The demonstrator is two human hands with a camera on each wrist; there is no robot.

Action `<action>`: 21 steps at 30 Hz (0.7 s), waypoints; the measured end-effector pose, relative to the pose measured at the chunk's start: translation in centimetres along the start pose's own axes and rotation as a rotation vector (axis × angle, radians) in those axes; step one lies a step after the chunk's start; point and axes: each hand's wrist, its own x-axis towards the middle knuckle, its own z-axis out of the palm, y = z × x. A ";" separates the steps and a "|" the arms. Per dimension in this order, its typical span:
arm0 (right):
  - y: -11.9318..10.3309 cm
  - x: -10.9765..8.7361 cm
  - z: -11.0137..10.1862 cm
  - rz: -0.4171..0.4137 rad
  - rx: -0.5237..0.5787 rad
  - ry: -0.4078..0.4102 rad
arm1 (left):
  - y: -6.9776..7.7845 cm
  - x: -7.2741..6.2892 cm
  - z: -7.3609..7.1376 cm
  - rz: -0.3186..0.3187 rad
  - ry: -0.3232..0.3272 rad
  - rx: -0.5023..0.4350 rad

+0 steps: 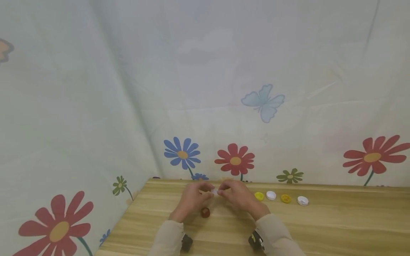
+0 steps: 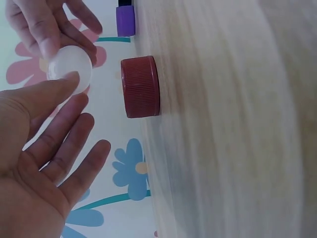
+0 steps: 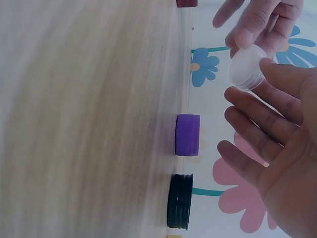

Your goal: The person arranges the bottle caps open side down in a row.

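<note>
White cap [image 2: 68, 61] well above tabletop [image 2: 223, 148]

My left sleeve [image 1: 167, 238] and right sleeve [image 1: 278, 235] are plain beige, with a black left wrist camera [image 1: 187, 243] and a black, yellow-marked right wrist camera [image 1: 254, 241] at the cuffs.

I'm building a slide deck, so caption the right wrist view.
Left hand and right hand hold a white cap; a purple cap and dark cap rest on the wooden table.
</note>
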 end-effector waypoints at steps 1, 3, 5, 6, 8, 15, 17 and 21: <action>-0.1 -0.1 0.0 -0.002 0.002 0.003 | 0.0 0.0 0.0 0.004 0.011 -0.001; -0.1 -0.2 0.0 0.000 0.008 0.006 | 0.1 0.0 -0.1 0.013 0.024 0.000; -0.2 -0.3 -0.1 0.007 0.020 0.008 | 0.1 0.0 -0.1 0.016 0.030 0.006; -0.2 -0.3 -0.2 0.007 0.025 0.010 | 0.2 0.0 -0.1 0.020 0.031 0.010; -0.2 -0.4 -0.2 0.012 0.041 0.015 | 0.2 0.0 -0.1 0.024 0.031 0.018; 0.1 -1.0 -0.5 -0.004 0.065 0.083 | 0.5 0.1 0.0 0.040 0.023 0.000; 0.0 -1.2 -0.6 -0.007 0.082 0.101 | 0.6 0.1 0.0 0.037 0.017 -0.017; -0.4 -1.5 -0.8 0.006 0.117 0.116 | 0.6 0.1 -0.1 0.036 0.003 -0.051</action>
